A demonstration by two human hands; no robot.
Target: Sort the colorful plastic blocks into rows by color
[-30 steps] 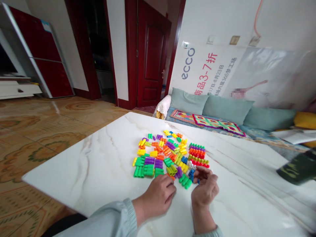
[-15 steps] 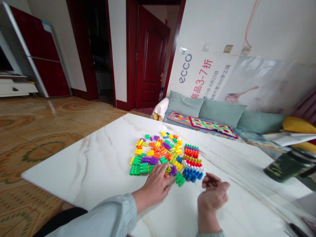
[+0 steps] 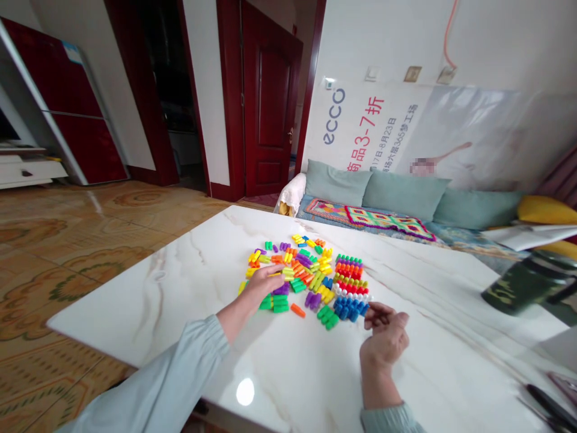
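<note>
Grey-sleeved left hand (image 3: 256, 287) stretches fingers (image 3: 271, 278) forward, right hand (image 3: 385, 340) half curled, holds unclear.

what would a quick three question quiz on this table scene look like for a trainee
1. Multiple choice: which blocks are closest to the person's right hand?
a) yellow
b) blue
c) purple

2. True or false: in the picture, the dark green mug stands to the right of the blocks.

3. Fill in: the single piece lying between two green groups is coloured ___.

Key:
1. b, the blue blocks
2. True
3. Orange
</note>
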